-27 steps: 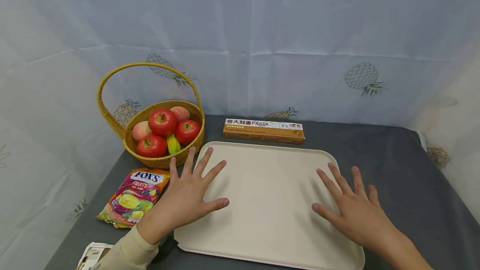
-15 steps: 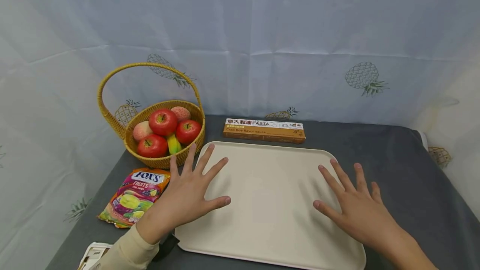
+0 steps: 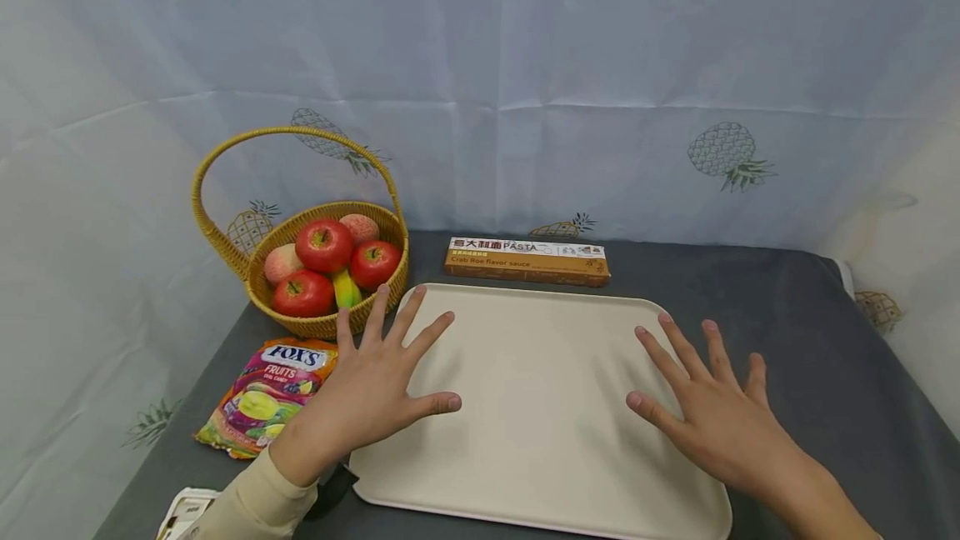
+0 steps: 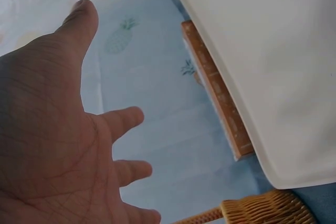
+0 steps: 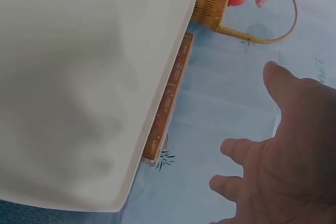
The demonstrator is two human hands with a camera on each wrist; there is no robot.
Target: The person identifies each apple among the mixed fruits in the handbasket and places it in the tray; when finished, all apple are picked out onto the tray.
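My left hand [image 3: 367, 394] hovers over the left side of a cream tray [image 3: 532, 390], fingers spread and nothing held. My right hand [image 3: 720, 419] is spread the same way over the tray's right side. Soft shadows of both fall on the tray. Just beyond the left fingertips stands a yellow wicker basket [image 3: 300, 327] with a tall handle. It holds red apples [image 3: 325, 245], peach-like fruits [image 3: 283, 263] and something yellow-green like a banana [image 3: 346, 290]. A bag of Fox's fruit candy [image 3: 262, 398] lies left of the left wrist, partly behind it.
Behind the tray's far edge lies a brown and white pasta box [image 3: 527, 262]. A white object [image 3: 183, 513] is partly hidden by the left sleeve at the near left. The dark grey tablecloth [image 3: 825, 340] reaches back to a pineapple-print curtain [image 3: 570, 107].
Both hands stay spread over the tray and have shifted very slightly away from me. The basket, candy bag, pasta box and tray stay in place.
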